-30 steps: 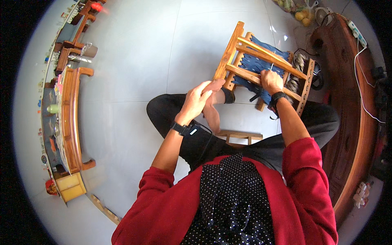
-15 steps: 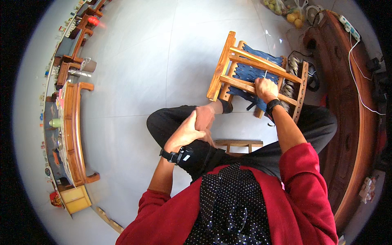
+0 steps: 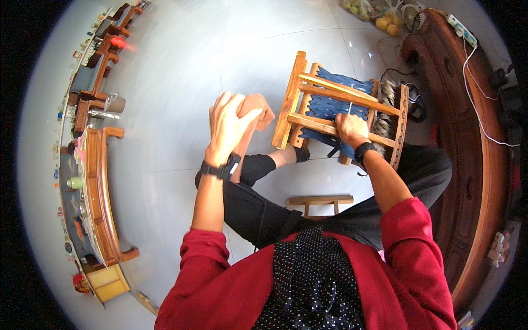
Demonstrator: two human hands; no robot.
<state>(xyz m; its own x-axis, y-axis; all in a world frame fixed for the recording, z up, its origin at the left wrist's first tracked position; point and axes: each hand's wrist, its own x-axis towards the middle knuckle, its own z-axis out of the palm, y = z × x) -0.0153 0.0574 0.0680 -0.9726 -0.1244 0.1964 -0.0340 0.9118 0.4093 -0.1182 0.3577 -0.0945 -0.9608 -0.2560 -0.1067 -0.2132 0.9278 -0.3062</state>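
My left hand [image 3: 224, 121] is raised over the floor, its fingers wrapped round a long brown stocking-like piece of cloth [image 3: 246, 135]. One end folds over beside my thumb and the rest hangs toward my knee. My right hand [image 3: 352, 129] is closed on a thin metal rod [image 3: 351, 103] that sticks up from the fist. That fist is at a bar of a wooden folding stool [image 3: 319, 122], which lies tipped with its blue woven seat [image 3: 324, 104] facing up behind the bars. Which tool the rod belongs to is hidden in my grip.
A low wooden bench [image 3: 322, 199] stands between my legs. At the right is a dark wooden cabinet [image 3: 459, 110] with a power strip [image 3: 461, 30] on it. Bags of fruit [image 3: 389, 23] and a small fan [image 3: 412, 16] are at the far right. A wooden table [image 3: 102, 192] stands left.
My left hand has risen forward and left from my knee, carrying the brown cloth along. My right hand keeps hold of the rod at the stool. The view has shifted slightly.
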